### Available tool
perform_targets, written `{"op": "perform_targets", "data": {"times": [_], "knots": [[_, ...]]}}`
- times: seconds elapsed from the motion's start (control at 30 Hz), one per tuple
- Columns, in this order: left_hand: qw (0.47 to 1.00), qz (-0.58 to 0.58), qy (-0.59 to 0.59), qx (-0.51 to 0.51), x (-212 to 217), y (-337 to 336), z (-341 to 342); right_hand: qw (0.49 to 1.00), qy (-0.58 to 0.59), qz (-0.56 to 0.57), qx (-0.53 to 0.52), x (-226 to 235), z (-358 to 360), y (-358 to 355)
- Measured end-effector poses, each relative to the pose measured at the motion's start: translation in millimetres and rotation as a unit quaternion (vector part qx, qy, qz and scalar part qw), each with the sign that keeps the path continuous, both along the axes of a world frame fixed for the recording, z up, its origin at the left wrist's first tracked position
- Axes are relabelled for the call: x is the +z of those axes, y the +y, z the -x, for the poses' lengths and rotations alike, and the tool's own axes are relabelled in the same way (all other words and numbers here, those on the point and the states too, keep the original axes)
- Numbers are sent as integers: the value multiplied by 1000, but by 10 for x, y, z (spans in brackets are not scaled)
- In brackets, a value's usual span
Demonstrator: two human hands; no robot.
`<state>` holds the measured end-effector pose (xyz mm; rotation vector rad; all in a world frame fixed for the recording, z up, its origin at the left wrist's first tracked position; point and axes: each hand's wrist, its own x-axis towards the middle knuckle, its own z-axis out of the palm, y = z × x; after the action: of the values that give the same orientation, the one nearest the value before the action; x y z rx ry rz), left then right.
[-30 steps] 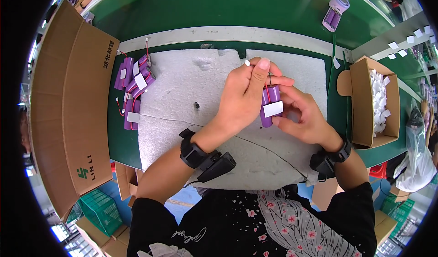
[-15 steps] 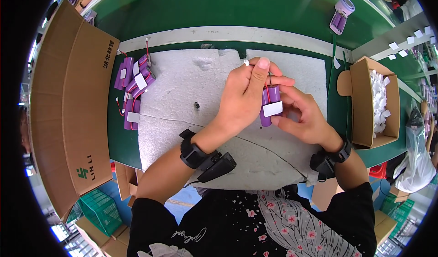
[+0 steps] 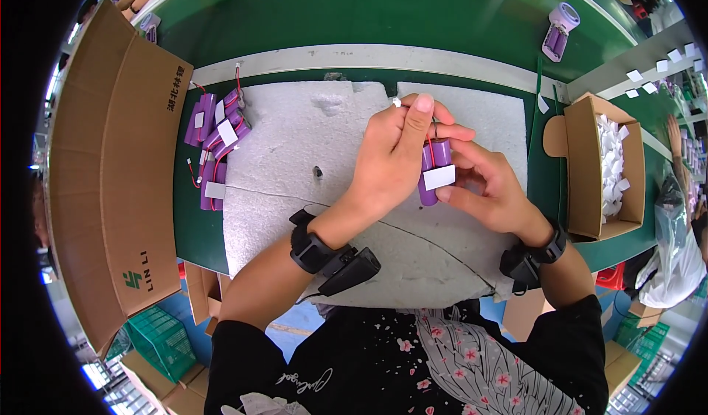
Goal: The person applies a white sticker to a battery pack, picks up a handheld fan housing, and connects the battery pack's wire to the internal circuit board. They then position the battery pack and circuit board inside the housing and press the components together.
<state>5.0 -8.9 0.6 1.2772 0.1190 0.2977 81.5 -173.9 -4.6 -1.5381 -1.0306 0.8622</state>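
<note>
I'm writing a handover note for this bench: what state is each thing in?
Held battery pack: wired, white label across it
Left hand: closed on the wires
Right hand: gripping the held battery pack
Piled battery packs: lying loose, wired, labelled
Small cardboard box: open, holding white slips
Lilac device: open, purple cells exposed
White foam padding: flat, dented
Black wrist straps: fastened
Large carton: contents hidden

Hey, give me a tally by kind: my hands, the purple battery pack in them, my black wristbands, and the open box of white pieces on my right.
Hands, left hand and right hand: 2
Held battery pack: 1
Black wristbands, left wristband and right wristband: 2
Open box of white pieces: 1
Total: 6
</note>
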Motion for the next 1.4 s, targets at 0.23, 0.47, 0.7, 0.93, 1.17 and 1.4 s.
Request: {"op": "perform_targets", "data": {"times": [0.23,0.47,0.7,0.93,1.17,1.4], "knots": [[1000,-18,6,-4,2,14,1,1000,8,4,0,5,-2,7],[1000,-12,9,-7,-5,12,4,1000,9,0,-3,14,0,9],[1000,0,13,-7,-6,4,0,1000,17,4,-14,20,10,19],[1000,4,15,-6,1,-7,0,998,5,-47,-44,-26,43,49],[1000,9,14,-7,-10,-6,-5,998,3,-45,-44,-13,48,51],[1000,2,14,-8,-22,-2,-1,998,7,-43,-43,-15,48,48]]}}
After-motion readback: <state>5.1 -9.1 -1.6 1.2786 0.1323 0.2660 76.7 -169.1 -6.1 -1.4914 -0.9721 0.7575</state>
